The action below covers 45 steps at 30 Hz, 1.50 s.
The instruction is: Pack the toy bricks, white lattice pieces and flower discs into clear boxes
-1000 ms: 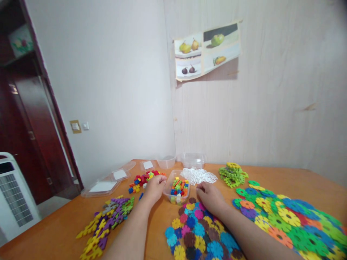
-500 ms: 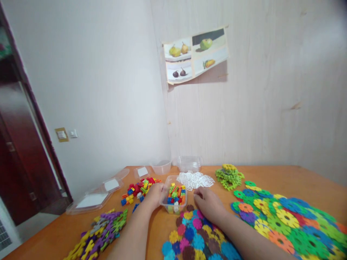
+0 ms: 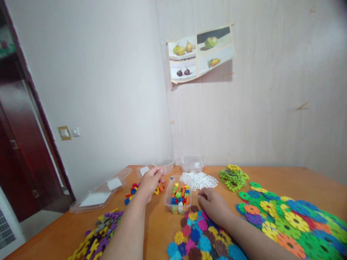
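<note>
My left hand (image 3: 151, 182) hovers over the pile of small toy building bricks (image 3: 133, 187), hiding much of it. Its fingers are curled together, and what they hold, if anything, is hidden. A tiny blue brick (image 3: 171, 178) shows at the rear left rim of a clear plastic box (image 3: 168, 203), apart from my fingertips. Inside the box lie several coloured bricks (image 3: 179, 194). To the right of the box, my right hand (image 3: 214, 205) rests with its fingers curled in, nothing visible in them. It lies at the edge of small flower-shaped discs (image 3: 195, 234).
White plastic pieces (image 3: 199, 180) lie behind the box, with clear containers (image 3: 193, 164) at the wall. Green interlocking pieces (image 3: 233, 178) and large notched discs (image 3: 287, 220) spread to the right. Lids (image 3: 94, 199) and purple-yellow puzzle pieces (image 3: 101, 231) are on the left.
My left hand has left the box's side and moved up and left over the brick pile. A small blue brick now shows at the box rim. My right hand stays put; the view has shifted slightly.
</note>
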Each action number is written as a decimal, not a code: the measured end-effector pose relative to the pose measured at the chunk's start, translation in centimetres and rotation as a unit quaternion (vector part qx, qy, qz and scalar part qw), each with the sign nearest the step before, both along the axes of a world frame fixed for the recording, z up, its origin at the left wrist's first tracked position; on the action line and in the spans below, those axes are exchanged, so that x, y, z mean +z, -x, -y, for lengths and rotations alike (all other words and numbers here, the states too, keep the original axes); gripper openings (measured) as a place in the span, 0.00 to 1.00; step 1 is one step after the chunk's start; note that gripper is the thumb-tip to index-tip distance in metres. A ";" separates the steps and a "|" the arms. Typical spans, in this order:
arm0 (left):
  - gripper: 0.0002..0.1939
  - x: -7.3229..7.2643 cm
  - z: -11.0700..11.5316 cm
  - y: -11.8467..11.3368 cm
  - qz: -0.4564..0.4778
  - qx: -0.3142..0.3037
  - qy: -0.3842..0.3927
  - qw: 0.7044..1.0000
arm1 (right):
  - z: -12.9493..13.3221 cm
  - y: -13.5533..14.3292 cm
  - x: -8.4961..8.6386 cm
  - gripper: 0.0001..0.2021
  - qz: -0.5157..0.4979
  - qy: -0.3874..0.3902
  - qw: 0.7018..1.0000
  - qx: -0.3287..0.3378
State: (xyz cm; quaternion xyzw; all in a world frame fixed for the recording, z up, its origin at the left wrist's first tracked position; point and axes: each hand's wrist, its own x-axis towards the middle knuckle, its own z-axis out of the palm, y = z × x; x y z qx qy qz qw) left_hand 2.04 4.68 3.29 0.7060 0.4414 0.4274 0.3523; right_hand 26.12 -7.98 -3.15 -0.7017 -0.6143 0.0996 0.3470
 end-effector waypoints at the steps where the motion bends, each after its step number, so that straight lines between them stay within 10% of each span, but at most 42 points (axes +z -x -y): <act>1: 0.19 -0.1 -0.1 0.0 -0.018 0.018 -0.018 1.000 | 0.0 0.0 -0.1 0.09 -0.002 0.001 1.000 0.000; 8: 0.08 -3.7 -0.8 0.4 -0.366 0.078 -0.151 0.915 | 0.0 0.0 -0.1 0.09 -0.001 -0.014 1.000 0.007; 13: 0.07 -4.2 -0.5 0.3 -0.434 0.093 -0.126 0.887 | 0.0 0.0 -0.1 0.10 -0.008 -0.012 1.000 0.008; 21: 0.06 -3.0 -1.2 0.3 -0.202 0.126 -0.045 0.970 | 0.0 -0.1 -0.1 0.10 -0.001 -0.005 1.000 0.008; 26: 0.21 -0.1 -0.5 -0.2 0.054 0.015 -0.021 0.998 | 0.0 -0.1 -0.2 0.10 0.005 -0.007 1.000 0.010; 30: 0.16 -1.0 -0.5 0.1 -0.123 0.094 -0.115 0.981 | -0.1 -0.2 -0.3 0.09 0.003 -0.007 1.000 0.011; 35: 0.14 -3.9 -0.1 0.5 -0.393 0.154 -0.206 0.883 | -0.1 -0.1 -0.3 0.09 0.001 0.001 1.000 0.003; 45: 0.12 -4.7 0.3 -0.2 -0.472 0.161 -0.206 0.842 | 0.1 0.1 0.2 0.09 0.014 -0.003 1.000 0.000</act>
